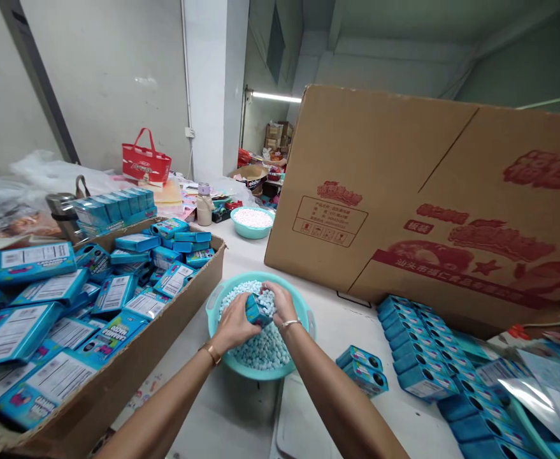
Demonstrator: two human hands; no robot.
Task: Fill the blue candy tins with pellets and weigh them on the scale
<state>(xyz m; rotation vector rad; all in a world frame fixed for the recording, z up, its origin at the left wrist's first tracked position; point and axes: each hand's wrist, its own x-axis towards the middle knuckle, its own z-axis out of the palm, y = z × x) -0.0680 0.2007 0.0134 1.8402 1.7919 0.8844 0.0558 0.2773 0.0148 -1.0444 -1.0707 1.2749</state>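
My left hand (pixel 236 324) is wrapped around a small blue candy box (pixel 257 310), tilted above a turquoise bowl (pixel 213 313). Pale blue candies (pixel 263 349) fill the bowl. Close against the box, my right hand (pixel 282 302) curls around a handful of candies (pixel 267 302) at the box's opening side. Its inner fingers are partly hidden, and so is the inside of the box.
At left stands a carton (pixel 165 328) heaped with blue candy boxes (pixel 114 293). Two boxes (pixel 362 371) and rows of others (pixel 416 347) stand at right. A large cardboard carton (pixel 404 210) leans behind them. Farther back is a second bowl (pixel 251 233).
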